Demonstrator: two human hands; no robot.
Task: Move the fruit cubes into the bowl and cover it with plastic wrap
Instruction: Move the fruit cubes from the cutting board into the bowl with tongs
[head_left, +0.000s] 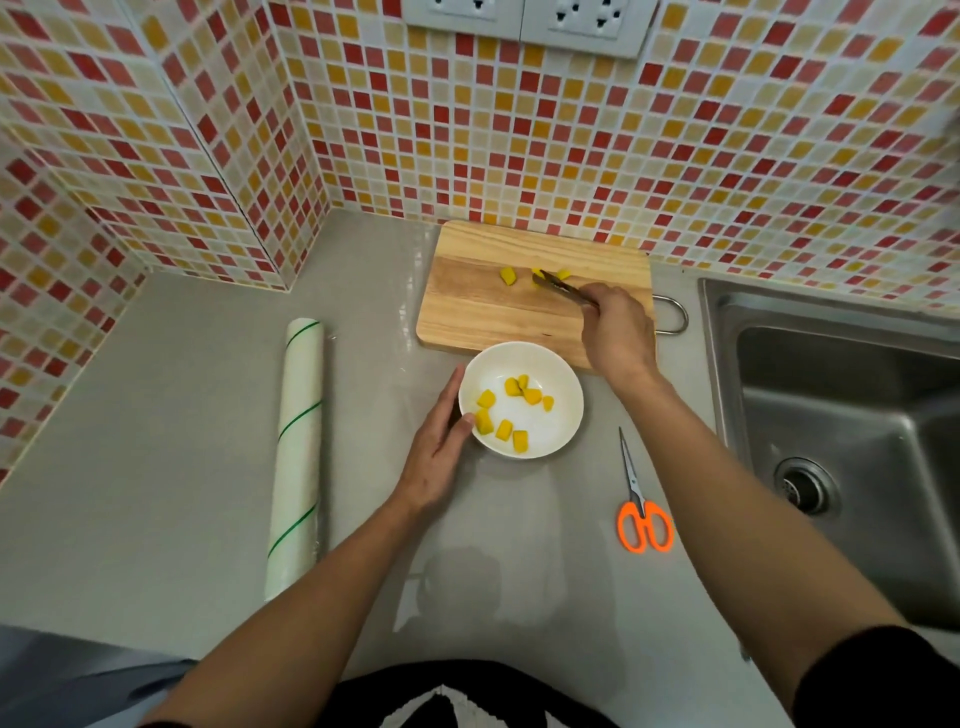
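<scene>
A white bowl (550, 436) stands on the grey counter just in front of a wooden cutting board (483, 306). Several yellow fruit cubes (511, 387) lie inside the bowl. Three more cubes remain on the board, one at the left (508, 276) and two by the tool's tip (563, 274). My right hand (618, 332) grips metal tongs (558, 286) whose tip touches those two cubes. My left hand (436, 452) rests flat against the bowl's left rim, thumb on the edge. A roll of plastic wrap (298, 447) lies on the counter to the left.
Orange-handled scissors (641, 506) lie to the right of the bowl. A steel sink (852, 431) fills the right side. Mosaic-tiled walls close off the back and left, with sockets (524, 15) above the board.
</scene>
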